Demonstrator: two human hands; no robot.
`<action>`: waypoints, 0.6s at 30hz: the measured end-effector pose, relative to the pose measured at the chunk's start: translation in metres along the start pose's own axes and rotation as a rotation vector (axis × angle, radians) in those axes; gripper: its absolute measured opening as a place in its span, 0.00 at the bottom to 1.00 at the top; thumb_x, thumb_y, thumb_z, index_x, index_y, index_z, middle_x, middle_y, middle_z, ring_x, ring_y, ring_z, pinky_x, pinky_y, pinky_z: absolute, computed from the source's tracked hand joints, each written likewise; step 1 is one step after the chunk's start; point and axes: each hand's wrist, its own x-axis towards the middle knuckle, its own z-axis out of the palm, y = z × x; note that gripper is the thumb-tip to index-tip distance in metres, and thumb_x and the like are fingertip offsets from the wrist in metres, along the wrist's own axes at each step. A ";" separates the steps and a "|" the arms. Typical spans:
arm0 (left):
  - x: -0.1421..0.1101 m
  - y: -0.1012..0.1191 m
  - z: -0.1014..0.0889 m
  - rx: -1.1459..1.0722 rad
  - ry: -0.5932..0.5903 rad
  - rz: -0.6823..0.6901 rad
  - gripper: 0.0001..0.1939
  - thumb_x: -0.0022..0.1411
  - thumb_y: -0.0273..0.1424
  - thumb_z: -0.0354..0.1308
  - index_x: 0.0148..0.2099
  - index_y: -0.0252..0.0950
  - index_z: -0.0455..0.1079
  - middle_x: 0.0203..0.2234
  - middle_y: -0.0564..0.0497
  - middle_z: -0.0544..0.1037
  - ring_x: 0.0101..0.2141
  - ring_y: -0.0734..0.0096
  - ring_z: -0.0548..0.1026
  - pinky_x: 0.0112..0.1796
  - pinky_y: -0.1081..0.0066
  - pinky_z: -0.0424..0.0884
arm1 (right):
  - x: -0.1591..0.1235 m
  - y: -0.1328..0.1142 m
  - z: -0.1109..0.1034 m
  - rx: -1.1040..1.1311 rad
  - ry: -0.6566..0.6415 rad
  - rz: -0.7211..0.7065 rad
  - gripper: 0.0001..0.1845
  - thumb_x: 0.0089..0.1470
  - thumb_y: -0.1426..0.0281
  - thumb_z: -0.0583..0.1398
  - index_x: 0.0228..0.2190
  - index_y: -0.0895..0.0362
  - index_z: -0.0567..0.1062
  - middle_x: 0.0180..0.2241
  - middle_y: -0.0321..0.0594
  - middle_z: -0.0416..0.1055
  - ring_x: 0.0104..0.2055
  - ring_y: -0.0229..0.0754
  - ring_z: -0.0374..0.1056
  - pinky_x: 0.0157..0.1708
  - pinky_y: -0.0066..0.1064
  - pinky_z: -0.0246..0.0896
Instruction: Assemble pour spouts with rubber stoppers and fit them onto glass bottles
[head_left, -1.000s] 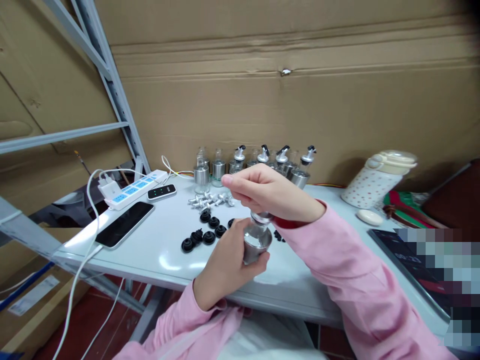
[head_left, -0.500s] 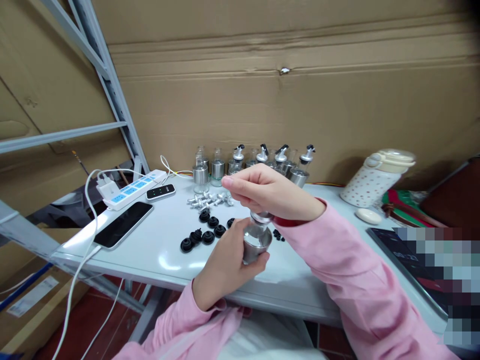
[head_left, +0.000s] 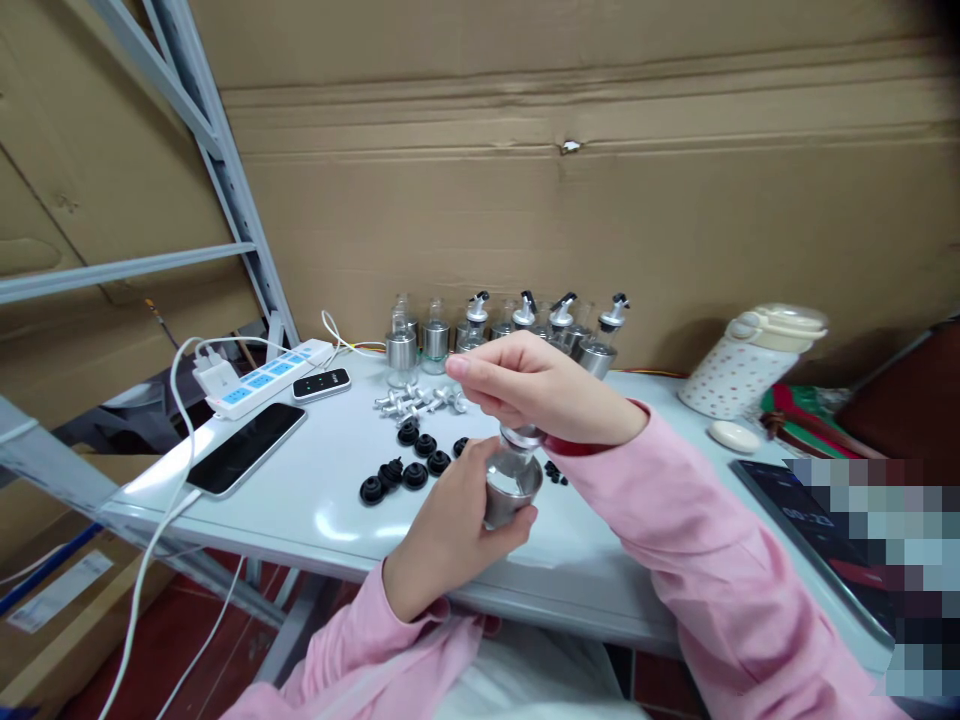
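My left hand [head_left: 450, 530] is wrapped round a small glass bottle with a steel base [head_left: 510, 485], held just above the white table's [head_left: 315, 500] near edge. My right hand [head_left: 540, 390] sits on top of the bottle, fingers closed over its metal cap [head_left: 523, 436]. Several black rubber stoppers [head_left: 409, 470] lie on the table to the left of the bottle. Behind them is a small heap of metal pourer spouts [head_left: 420, 400]. A row of similar bottles [head_left: 510, 325], some capped with spouts, stands at the back by the cardboard wall.
A phone [head_left: 247, 448], a small black device [head_left: 322, 382] and a power strip [head_left: 259, 378] with white cables lie at the left. At the right stand a dotted cream flask [head_left: 750, 360], a white mouse [head_left: 735, 436] and a dark pad [head_left: 817, 530]. A metal shelf frame [head_left: 225, 170] rises at the left.
Both hands stay on the bottle in almost the same place. The view has shifted very slightly.
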 end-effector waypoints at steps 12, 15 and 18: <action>0.000 0.000 0.000 0.013 0.003 0.003 0.22 0.55 0.31 0.55 0.50 0.38 0.51 0.40 0.47 0.67 0.40 0.64 0.68 0.40 0.64 0.64 | -0.001 0.002 -0.001 0.021 -0.013 0.003 0.28 0.53 0.54 0.54 0.13 0.57 0.53 0.12 0.25 0.44 0.14 0.25 0.37 0.14 0.24 0.33; 0.000 0.000 -0.001 0.010 0.003 -0.001 0.22 0.55 0.30 0.55 0.50 0.38 0.51 0.41 0.47 0.67 0.40 0.64 0.68 0.40 0.65 0.64 | -0.001 0.001 -0.001 0.033 -0.014 -0.002 0.28 0.53 0.54 0.54 0.13 0.57 0.52 0.12 0.25 0.44 0.15 0.25 0.38 0.14 0.24 0.34; 0.000 0.001 -0.001 0.010 -0.001 0.000 0.22 0.55 0.30 0.55 0.50 0.38 0.51 0.41 0.48 0.66 0.39 0.65 0.68 0.40 0.65 0.64 | 0.000 0.000 -0.002 0.041 -0.022 -0.001 0.28 0.52 0.54 0.54 0.13 0.57 0.53 0.12 0.25 0.44 0.14 0.24 0.38 0.14 0.24 0.33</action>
